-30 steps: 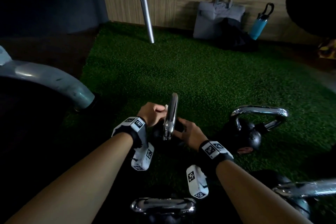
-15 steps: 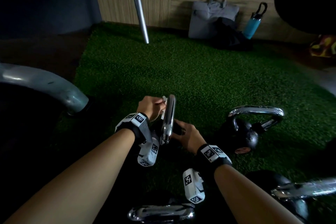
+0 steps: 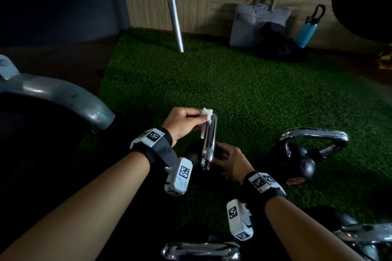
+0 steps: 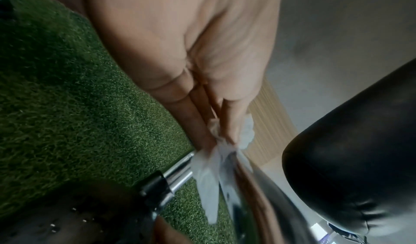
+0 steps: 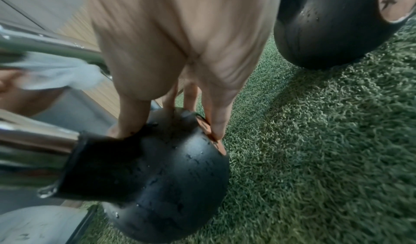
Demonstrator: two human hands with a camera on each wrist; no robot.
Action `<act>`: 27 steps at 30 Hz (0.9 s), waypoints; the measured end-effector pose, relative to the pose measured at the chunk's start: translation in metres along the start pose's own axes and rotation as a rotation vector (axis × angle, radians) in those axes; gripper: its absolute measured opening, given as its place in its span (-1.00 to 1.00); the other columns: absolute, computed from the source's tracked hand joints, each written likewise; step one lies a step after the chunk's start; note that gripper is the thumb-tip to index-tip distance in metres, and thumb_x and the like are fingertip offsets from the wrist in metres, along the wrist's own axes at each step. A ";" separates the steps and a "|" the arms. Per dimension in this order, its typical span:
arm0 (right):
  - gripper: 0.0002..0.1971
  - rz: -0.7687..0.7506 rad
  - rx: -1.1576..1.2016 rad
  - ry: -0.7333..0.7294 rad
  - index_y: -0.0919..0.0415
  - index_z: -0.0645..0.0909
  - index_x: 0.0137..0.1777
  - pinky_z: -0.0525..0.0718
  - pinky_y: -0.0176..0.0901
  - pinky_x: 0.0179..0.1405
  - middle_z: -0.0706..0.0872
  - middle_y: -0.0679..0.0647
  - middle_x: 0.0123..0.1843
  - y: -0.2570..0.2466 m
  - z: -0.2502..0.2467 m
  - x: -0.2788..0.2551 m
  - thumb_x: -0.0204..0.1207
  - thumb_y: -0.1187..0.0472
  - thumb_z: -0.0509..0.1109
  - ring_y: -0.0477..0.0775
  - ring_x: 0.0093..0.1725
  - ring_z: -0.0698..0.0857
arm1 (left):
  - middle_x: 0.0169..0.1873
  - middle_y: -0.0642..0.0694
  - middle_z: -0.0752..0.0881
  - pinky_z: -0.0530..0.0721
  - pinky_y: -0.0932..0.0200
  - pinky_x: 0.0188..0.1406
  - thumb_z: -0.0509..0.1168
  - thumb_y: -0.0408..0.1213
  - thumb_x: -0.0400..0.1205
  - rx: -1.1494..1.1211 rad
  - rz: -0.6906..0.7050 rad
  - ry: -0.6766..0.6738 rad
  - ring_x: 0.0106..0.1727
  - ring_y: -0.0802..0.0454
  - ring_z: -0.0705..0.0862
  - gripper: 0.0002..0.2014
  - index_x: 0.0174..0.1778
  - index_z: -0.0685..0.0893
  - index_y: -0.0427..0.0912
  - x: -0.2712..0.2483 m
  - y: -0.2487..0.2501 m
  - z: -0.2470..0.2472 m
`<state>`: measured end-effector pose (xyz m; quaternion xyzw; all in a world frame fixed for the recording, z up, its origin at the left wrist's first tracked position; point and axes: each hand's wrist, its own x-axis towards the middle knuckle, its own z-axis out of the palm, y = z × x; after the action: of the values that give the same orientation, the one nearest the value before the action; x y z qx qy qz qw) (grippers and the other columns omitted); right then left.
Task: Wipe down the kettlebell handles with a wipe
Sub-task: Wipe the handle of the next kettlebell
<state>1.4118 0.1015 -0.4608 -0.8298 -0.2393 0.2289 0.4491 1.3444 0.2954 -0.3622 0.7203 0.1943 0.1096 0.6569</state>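
The right hand (image 3: pixel 230 162) cups the black kettlebell (image 5: pixel 162 173) lying on the turf, seemingly to steady it, so the left hand (image 3: pixel 182 124) can pinch the white wipe (image 3: pixel 206 115) against its chrome handle (image 3: pixel 209 140).

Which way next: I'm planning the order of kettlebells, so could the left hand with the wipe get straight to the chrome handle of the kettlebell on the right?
Probably not directly. The left hand pinches the wipe on the held handle, and that handle plus the right hand lie between it and the right kettlebell's handle.
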 end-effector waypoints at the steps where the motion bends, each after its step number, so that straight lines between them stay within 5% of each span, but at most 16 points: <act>1: -0.32 0.001 0.013 0.006 0.03 0.67 0.47 0.67 -0.29 0.19 0.79 -0.14 0.25 0.001 -0.001 0.000 0.35 -0.10 0.71 -0.19 0.20 0.75 | -0.04 -0.08 0.89 0.73 0.41 0.02 0.56 -0.38 0.56 0.011 -0.015 -0.033 -0.02 0.17 0.84 -0.76 0.14 0.84 -0.18 -0.002 0.000 -0.003; 5: -0.24 -0.012 0.027 0.015 0.03 0.70 0.43 0.67 -0.33 0.12 0.82 -0.12 0.18 0.004 0.000 0.000 0.21 -0.23 0.69 -0.22 0.16 0.78 | -0.09 -0.13 0.86 0.80 0.19 0.08 0.57 -0.48 0.51 -0.046 -0.103 -0.149 -0.08 0.08 0.83 -0.75 0.10 0.81 -0.27 -0.015 -0.001 -0.014; 9: -0.43 -0.010 0.020 0.000 0.05 0.74 0.31 0.69 -0.24 0.09 0.85 -0.07 0.10 -0.002 -0.002 0.003 0.31 -0.05 0.74 -0.14 0.10 0.81 | -0.13 -0.10 0.89 0.81 0.11 0.12 0.58 -0.41 0.53 -0.007 0.005 -0.039 -0.11 0.09 0.85 -0.84 -0.02 0.82 -0.15 -0.027 -0.002 -0.010; 12: -0.21 -0.026 0.012 0.001 0.07 0.72 0.32 0.70 -0.21 0.12 0.83 -0.08 0.12 -0.001 -0.003 0.002 0.09 -0.27 0.71 -0.14 0.12 0.80 | -0.09 -0.16 0.88 0.80 0.05 0.15 0.58 -0.39 0.52 -0.027 -0.020 -0.068 -0.03 -0.02 0.86 -0.83 0.01 0.81 -0.23 -0.038 -0.010 -0.009; 15: -0.10 -0.031 -0.001 0.008 0.03 0.71 0.32 0.68 -0.31 0.09 0.82 -0.13 0.13 -0.001 -0.003 0.001 -0.03 -0.44 0.56 -0.22 0.13 0.78 | -0.12 -0.20 0.84 0.84 0.15 0.01 0.55 -0.45 0.54 -0.075 -0.067 -0.172 -0.07 -0.01 0.83 -0.79 0.06 0.76 -0.35 -0.051 -0.011 -0.016; 18: -0.05 -0.018 -0.013 0.007 0.03 0.70 0.38 0.74 -0.18 0.16 0.82 -0.09 0.19 -0.002 -0.003 0.002 -0.02 -0.47 0.57 -0.12 0.19 0.79 | -0.10 -0.20 0.86 0.85 0.13 0.00 0.54 -0.49 0.54 -0.050 -0.010 -0.185 -0.03 0.00 0.84 -0.76 0.09 0.74 -0.41 -0.066 -0.014 -0.020; 22: -0.01 -0.011 -0.034 0.018 0.06 0.70 0.39 0.73 -0.10 0.24 0.81 -0.05 0.23 -0.005 -0.003 0.001 -0.06 -0.46 0.55 -0.09 0.22 0.77 | -0.16 -0.08 0.87 0.77 0.29 -0.11 0.50 -0.56 0.55 -0.041 0.016 -0.163 -0.09 0.16 0.83 -0.84 -0.03 0.73 -0.30 -0.089 -0.033 -0.017; 27: -0.02 0.011 -0.010 0.027 0.02 0.71 0.38 0.75 -0.16 0.16 0.83 -0.07 0.19 -0.004 -0.001 -0.001 -0.07 -0.47 0.60 -0.09 0.20 0.80 | -0.02 -0.14 0.89 0.73 0.28 0.11 0.56 -0.54 0.51 0.067 0.131 -0.191 0.04 0.09 0.84 -0.79 -0.06 0.76 -0.20 -0.098 -0.037 -0.021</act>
<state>1.4112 0.1022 -0.4570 -0.8364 -0.2297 0.2190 0.4469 1.2424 0.2756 -0.3863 0.7602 0.0867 0.0765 0.6393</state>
